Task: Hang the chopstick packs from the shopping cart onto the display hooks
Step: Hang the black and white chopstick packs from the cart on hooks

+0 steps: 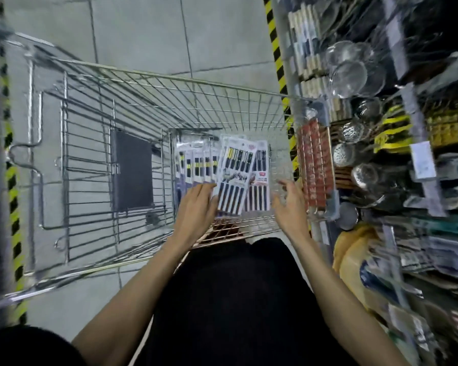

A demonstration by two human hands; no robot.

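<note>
Several chopstick packs (196, 165) lie in the near right corner of the wire shopping cart (154, 83). One pack (236, 175), white card with black chopsticks, is raised above the pile. My left hand (196, 207) grips its lower left edge, thumb against the card. To the pack's right my right hand (291, 204) hovers above the cart, its fingers loosely spread and holding nothing. The display rack (381, 143) stands just right of the cart; its hooks are blurred and hard to pick out.
Metal strainers and ladles (352, 72) hang on the rack at the right. A red-labelled cart handle (315, 165) lies between cart and rack. Black-and-yellow hazard tape (275, 43) marks the floor. A yellow bag (354, 262) sits low on the right.
</note>
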